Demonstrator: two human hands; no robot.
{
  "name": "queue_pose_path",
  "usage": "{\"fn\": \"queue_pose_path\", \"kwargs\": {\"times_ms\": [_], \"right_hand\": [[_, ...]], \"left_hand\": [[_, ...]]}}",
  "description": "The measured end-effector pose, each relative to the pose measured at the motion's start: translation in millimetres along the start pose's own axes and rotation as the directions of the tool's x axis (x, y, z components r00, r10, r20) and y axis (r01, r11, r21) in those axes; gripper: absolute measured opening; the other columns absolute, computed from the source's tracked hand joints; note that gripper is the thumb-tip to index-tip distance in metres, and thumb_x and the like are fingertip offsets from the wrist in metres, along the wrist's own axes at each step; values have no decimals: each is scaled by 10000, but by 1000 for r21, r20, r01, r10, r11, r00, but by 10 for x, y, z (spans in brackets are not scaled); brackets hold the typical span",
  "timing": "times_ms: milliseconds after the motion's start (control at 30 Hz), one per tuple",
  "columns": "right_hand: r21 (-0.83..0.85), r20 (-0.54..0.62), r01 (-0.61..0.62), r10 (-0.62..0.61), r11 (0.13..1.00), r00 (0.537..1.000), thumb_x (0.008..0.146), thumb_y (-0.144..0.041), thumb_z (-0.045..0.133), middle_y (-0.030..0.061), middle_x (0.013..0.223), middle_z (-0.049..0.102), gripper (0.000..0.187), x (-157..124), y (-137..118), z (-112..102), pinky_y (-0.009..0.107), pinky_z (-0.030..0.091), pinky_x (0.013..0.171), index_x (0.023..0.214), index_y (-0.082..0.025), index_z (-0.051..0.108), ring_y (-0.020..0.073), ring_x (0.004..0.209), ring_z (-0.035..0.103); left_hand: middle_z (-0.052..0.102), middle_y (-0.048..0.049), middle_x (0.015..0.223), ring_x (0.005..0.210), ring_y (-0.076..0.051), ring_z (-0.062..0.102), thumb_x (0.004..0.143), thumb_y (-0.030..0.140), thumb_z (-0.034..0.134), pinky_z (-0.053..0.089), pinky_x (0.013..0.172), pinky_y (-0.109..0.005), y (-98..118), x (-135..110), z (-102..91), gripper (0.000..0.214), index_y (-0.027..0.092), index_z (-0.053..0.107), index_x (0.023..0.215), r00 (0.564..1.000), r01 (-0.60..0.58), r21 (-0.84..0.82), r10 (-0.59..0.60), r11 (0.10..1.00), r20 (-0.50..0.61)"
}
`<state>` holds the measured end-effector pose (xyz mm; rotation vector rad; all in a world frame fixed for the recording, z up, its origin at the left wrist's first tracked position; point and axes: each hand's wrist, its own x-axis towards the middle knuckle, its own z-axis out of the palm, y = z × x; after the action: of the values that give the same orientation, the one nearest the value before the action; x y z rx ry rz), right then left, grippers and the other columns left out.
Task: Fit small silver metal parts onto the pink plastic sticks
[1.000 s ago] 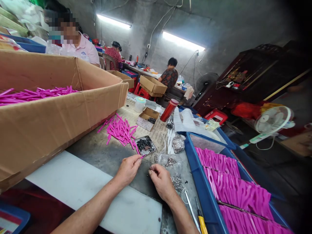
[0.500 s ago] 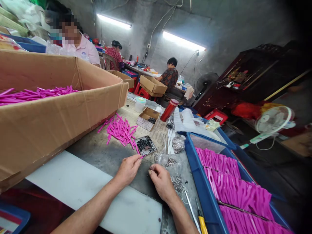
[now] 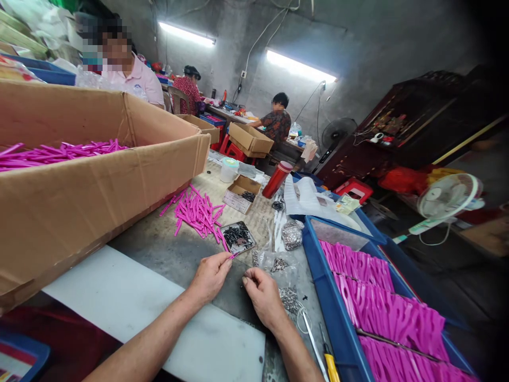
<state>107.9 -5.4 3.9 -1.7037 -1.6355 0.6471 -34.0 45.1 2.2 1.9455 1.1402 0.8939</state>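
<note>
Left hand point(image 3: 209, 276) pinches pink stick point(image 3: 234, 255) just beside right hand point(image 3: 262, 297), its fingers pinched shut, contents unclear, on the grey table point(image 3: 167, 252) strip between cardboard box point(image 3: 99, 207) edge and blue tray point(image 3: 318, 281) rim.

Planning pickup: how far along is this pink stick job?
Seemingly done: rows of pink plastic pieces fill the blue plastic crate. In hand: left hand pinches one pink plastic stick; right hand pinched shut beside it. Left: loose pile of pink sticks on the grey table, more in the large cardboard box.
</note>
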Motion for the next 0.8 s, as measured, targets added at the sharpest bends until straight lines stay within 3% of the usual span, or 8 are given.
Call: {"fn": "queue_pose_path", "kwargs": {"times_ms": [800], "right_hand": [[17,-6,1,-1,1000,1000,691,-187,415,-21,576,441,96,4,16,21,224,308,527,604,-169,453,129,571,410]], "left_hand": [[467,33,534,524,-109,449,776,191,344,333,517,-189,3,4,4,231,164,539,655,1000,-15,4,15,1000,-3]]}}
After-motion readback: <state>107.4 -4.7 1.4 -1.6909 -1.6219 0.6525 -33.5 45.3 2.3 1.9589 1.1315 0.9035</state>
